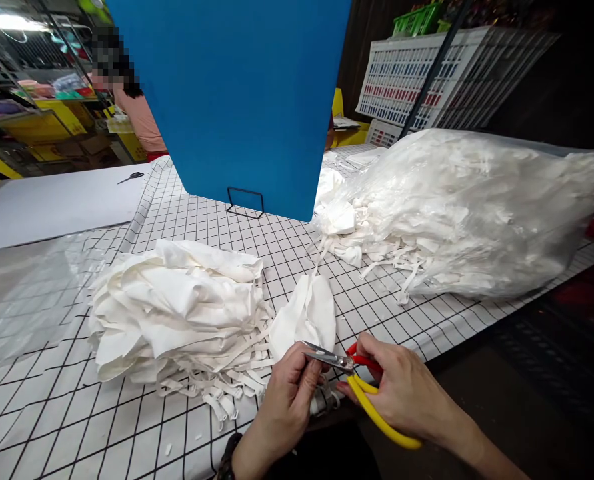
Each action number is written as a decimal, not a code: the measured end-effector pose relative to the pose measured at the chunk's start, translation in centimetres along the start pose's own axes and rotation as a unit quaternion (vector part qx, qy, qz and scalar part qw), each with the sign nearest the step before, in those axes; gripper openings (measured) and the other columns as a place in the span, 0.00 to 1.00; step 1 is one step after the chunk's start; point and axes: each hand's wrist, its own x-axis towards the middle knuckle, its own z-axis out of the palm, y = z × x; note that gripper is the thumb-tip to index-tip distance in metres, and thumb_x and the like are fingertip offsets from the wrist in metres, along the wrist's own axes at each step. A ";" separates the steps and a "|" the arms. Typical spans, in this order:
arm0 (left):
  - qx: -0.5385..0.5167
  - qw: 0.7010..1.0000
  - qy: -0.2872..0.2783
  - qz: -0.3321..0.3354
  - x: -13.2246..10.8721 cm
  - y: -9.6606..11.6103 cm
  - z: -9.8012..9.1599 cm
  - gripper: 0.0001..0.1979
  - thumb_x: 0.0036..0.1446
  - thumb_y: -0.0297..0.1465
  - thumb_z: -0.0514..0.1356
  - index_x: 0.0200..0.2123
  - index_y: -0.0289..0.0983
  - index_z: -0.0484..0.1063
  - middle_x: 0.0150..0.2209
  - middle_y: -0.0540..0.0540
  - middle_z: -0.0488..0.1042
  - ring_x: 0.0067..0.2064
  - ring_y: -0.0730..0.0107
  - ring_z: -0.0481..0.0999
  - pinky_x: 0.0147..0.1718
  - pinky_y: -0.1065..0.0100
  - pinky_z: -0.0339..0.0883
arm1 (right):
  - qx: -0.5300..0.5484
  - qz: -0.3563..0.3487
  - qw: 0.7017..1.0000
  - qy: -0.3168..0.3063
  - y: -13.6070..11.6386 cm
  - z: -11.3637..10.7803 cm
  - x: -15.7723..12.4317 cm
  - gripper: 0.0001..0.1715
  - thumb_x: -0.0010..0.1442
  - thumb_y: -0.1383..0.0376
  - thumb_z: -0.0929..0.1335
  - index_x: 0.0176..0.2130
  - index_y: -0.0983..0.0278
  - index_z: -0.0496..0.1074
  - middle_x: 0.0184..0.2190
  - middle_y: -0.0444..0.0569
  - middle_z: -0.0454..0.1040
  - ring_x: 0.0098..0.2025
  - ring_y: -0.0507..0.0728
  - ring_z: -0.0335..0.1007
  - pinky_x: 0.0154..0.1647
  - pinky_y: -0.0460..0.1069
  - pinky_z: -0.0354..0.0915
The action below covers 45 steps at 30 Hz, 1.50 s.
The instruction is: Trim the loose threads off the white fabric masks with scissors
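Observation:
My right hand (pixel 401 390) grips a pair of scissors (pixel 349 370) with yellow and red handles, blades pointing left. My left hand (pixel 289 400) is closed in a pinch on a white fabric piece (pixel 307 317) right at the blade tips, near the table's front edge. To the left of it lies a heap of white fabric pieces with straps (pixel 177 313). On the right sits a large clear plastic bag stuffed with more white pieces (pixel 471 207), some spilling out of its open end.
The table has a white cloth with a black grid (pixel 67 413). A blue board (pixel 237 93) stands upright on a wire stand at the back. Another person (pixel 137 113) stands far left behind a white sheet with scissors (pixel 131 177). White crates (pixel 427 73) are stacked at back right.

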 end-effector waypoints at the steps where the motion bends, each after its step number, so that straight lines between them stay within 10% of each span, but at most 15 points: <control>1: 0.002 1.000 -0.002 0.001 0.0 0.0 -0.1 0.13 0.68 0.35 0.49 0.35 0.37 0.70 0.34 0.46 0.70 0.36 0.68 0.70 0.37 0.69 0.63 | 0.001 -0.002 1.000 0.000 0.1 0.0 0.0 0.15 0.50 0.55 0.71 0.32 0.59 0.64 0.25 0.42 0.73 0.24 0.54 0.64 0.26 0.47 0.55; 22: 0.008 1.000 -0.026 0.003 0.2 0.4 -0.3 0.12 0.68 0.34 0.51 0.36 0.37 0.71 0.33 0.47 0.70 0.35 0.69 0.68 0.35 0.70 0.62 | -0.036 -0.037 0.998 0.021 0.6 0.0 0.0 0.17 0.50 0.55 0.71 0.28 0.59 0.60 0.19 0.38 0.66 0.20 0.51 0.59 0.24 0.46 0.51; 29: 0.024 1.000 -0.013 0.000 0.4 0.6 -0.6 0.14 0.68 0.35 0.50 0.35 0.37 0.71 0.32 0.46 0.70 0.34 0.69 0.70 0.36 0.69 0.63 | 0.119 0.009 0.993 0.017 2.2 -0.1 0.6 0.20 0.50 0.54 0.72 0.29 0.59 0.58 0.21 0.37 0.63 0.22 0.50 0.55 0.22 0.45 0.53; 38: 0.423 0.902 0.090 0.008 4.2 -2.8 -0.8 0.16 0.54 0.29 0.60 0.46 0.34 0.67 0.48 0.34 0.69 0.50 0.45 0.68 0.48 0.48 0.63 | 0.199 0.073 0.975 0.068 5.4 1.2 1.5 0.24 0.51 0.51 0.72 0.28 0.59 0.55 0.23 0.37 0.62 0.25 0.50 0.56 0.25 0.44 0.58; 42: 0.362 0.931 0.044 -0.024 6.0 -1.6 -2.8 0.12 0.52 0.22 0.56 0.42 0.36 0.68 0.38 0.43 0.73 0.39 0.60 0.74 0.38 0.62 0.69 | 0.221 0.071 0.969 0.085 6.5 1.6 1.5 0.23 0.52 0.51 0.71 0.28 0.59 0.57 0.24 0.39 0.66 0.25 0.51 0.61 0.25 0.45 0.61; 45: 0.343 0.926 0.159 -0.023 6.3 3.1 -7.1 0.13 0.54 0.32 0.59 0.44 0.37 0.69 0.37 0.46 0.74 0.31 0.65 0.73 0.31 0.66 0.70 | 0.182 0.108 0.970 0.120 7.4 0.9 3.1 0.21 0.53 0.51 0.70 0.29 0.59 0.58 0.26 0.41 0.70 0.27 0.53 0.66 0.26 0.47 0.62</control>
